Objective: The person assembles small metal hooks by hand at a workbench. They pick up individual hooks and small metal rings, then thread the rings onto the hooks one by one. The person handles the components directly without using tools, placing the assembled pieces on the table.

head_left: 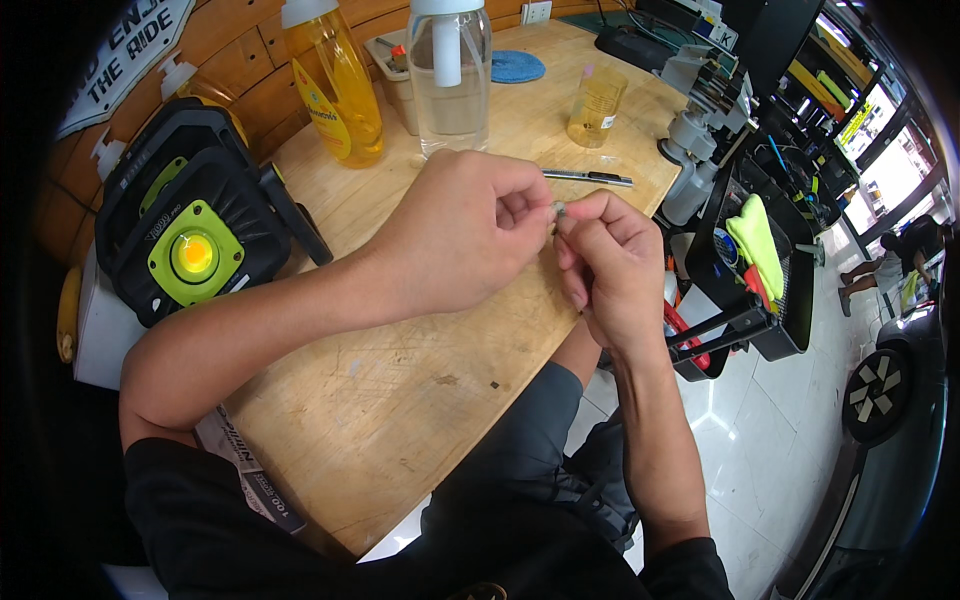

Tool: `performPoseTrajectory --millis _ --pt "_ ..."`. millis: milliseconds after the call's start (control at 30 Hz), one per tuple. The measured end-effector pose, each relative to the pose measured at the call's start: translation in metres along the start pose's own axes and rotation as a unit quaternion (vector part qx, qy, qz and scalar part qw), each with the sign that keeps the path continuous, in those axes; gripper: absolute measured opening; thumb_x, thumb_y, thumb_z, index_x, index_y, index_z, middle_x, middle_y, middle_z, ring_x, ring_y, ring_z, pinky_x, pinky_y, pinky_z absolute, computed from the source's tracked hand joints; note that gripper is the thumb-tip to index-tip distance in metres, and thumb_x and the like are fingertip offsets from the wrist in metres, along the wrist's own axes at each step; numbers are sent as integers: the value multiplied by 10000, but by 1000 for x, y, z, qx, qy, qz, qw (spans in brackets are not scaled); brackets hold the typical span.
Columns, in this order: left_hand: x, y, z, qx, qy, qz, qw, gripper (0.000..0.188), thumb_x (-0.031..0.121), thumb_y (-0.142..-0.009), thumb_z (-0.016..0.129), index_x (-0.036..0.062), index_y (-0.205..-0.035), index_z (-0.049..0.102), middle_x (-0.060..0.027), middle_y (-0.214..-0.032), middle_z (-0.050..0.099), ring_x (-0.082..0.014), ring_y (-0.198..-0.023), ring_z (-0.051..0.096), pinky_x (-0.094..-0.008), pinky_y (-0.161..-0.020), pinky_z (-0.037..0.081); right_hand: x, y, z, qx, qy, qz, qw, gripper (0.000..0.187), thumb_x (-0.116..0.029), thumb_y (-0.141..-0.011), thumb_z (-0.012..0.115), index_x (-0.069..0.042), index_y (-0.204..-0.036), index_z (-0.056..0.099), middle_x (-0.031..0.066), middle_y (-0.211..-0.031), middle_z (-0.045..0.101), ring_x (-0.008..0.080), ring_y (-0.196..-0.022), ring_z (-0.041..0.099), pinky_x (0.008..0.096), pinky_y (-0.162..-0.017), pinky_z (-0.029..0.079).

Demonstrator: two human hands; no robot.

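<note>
My left hand and my right hand meet over the wooden table, thumb and forefinger of each pinched together. Between their fingertips sits a tiny greyish-green piece, mostly covered by the fingers and too small to name. Just beyond the hands lies a slim silver-and-black cutter knife, flat on the tabletop. A small dark square bit rests on the wood nearer to me.
At left stands a black-and-green work light, lit. Behind are a bottle of amber liquid, a clear bottle, a yellowish plastic cup and a blue round pad. A black tool cart adjoins the table's right edge.
</note>
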State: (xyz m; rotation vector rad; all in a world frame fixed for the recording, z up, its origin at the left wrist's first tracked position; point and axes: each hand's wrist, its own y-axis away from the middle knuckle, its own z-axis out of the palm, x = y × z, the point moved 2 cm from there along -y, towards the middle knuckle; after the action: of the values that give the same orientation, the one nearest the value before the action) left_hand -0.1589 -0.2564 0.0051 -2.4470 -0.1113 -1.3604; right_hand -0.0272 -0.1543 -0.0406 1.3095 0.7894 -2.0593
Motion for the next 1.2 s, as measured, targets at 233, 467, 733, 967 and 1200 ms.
performPoseTrajectory --millis 233,467,733,967,1200 --pt "-1 -2 0 10 2 17 1000 112 43 -978 626 -54 -933 661 -31 -776 684 -50 -688 652 -206 -594 503 -3 0 -6 -25 -67 24 997 80 -15 -948 581 50 -982 613 78 -727 641 85 -446 482 219 -405 320" --pt "3 -2 -7 48 -38 43 997 98 41 -929 676 -52 -899 662 -41 -779 688 -68 -682 658 -219 -587 516 3 9 10 100 50 -83 990 184 -112 -989 650 69 -1018 669 104 -821 702 90 -502 568 216 -417 410" --pt "-5 -2 -8 57 -203 183 960 79 12 -848 727 -29 -863 662 -110 -773 676 -157 -667 696 -285 -599 567 -1 10 14 84 79 -61 992 173 -63 -976 662 105 -999 696 88 -776 707 96 -587 642 218 -455 460" --pt "-7 0 -8 69 -242 236 939 99 27 -830 733 -6 -852 643 -124 -771 646 -234 -653 683 -322 -574 545 0 8 13 71 92 -63 991 185 -78 -973 675 103 -1006 698 78 -721 689 91 -544 615 216 -451 448" --pt "-2 3 -9 62 -298 249 919 84 21 -830 716 11 -869 641 -122 -786 623 -274 -656 649 -352 -563 512 1 10 16 80 143 -85 983 142 -53 -971 661 85 -992 685 70 -748 699 81 -565 620 218 -464 446"
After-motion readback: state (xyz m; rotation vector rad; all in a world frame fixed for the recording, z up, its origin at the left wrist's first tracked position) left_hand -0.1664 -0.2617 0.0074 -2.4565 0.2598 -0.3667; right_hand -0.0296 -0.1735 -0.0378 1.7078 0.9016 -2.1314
